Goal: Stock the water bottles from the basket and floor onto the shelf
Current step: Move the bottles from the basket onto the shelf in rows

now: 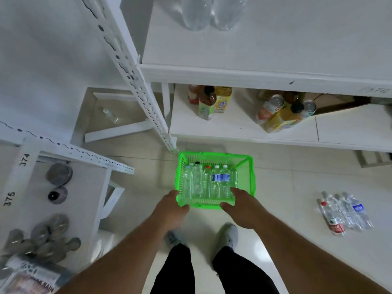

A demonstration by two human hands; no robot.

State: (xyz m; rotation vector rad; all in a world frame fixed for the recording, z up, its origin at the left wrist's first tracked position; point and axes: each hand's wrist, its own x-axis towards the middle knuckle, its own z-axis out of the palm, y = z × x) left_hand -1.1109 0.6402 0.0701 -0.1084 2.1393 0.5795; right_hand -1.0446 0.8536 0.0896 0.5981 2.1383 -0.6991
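White tiles bear one green basket (250,166), both hands' (171,211) (244,209) grip grasping it, six bottles (212,181) inside.

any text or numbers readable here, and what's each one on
"374": on the white shelf board at left.
"375": same board, nearer the camera.
Blue labels on bottles in the green basket: too blurred.
Labels on the floor bottles: too small.
Drink labels on the lower shelf: unreadable.
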